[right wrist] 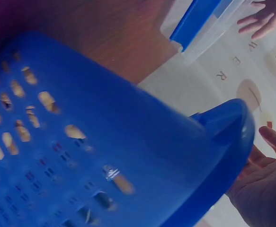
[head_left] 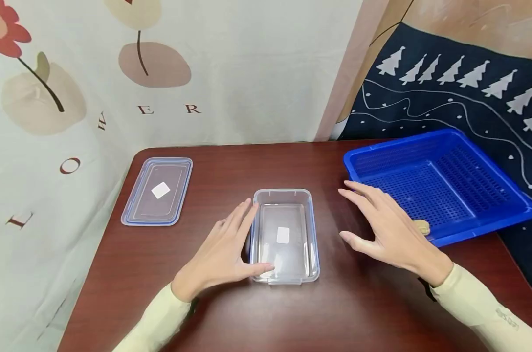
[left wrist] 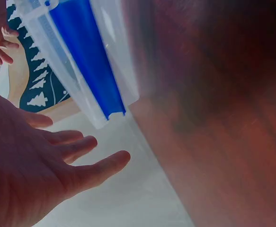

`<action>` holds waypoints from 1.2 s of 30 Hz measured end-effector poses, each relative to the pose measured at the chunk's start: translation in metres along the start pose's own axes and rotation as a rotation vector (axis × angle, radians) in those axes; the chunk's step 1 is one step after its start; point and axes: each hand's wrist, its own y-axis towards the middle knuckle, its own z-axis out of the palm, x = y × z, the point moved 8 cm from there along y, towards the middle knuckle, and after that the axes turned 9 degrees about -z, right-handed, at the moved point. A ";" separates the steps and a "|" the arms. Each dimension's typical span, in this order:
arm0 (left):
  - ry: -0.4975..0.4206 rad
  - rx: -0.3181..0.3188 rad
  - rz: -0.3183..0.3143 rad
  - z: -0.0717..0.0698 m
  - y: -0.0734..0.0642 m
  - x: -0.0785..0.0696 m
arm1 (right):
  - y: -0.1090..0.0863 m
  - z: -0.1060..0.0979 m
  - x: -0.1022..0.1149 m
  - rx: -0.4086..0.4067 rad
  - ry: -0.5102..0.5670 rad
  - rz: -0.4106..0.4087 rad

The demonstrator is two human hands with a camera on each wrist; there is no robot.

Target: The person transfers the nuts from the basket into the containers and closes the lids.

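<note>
A clear plastic food container [head_left: 292,217] with a white label stands uncovered in mid-table. Beside its left wall is my left hand [head_left: 224,249], fingers extended along the rim and thumb over the near-left corner. Whether it touches the container cannot be told. My right hand [head_left: 387,230] hovers at the left edge of a blue perforated basket [head_left: 477,232], thumb spread away from the fingers and nothing in its grasp. A small tan round thing [head_left: 422,226] shows in the basket's near corner, partly behind that hand. In the right wrist view, the basket's side [right wrist: 142,142] fills much of the picture.
A clear lid [head_left: 160,208] with a blue seal and white label lies flat at the table's far left. The brown table [head_left: 266,161] backs onto a printed cloth [head_left: 257,73]. A dark tree-patterned cloth [head_left: 433,102] hangs behind the basket.
</note>
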 end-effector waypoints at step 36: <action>-0.010 0.099 -0.123 0.028 -0.014 0.003 | -0.063 -0.008 -0.083 0.090 0.085 0.329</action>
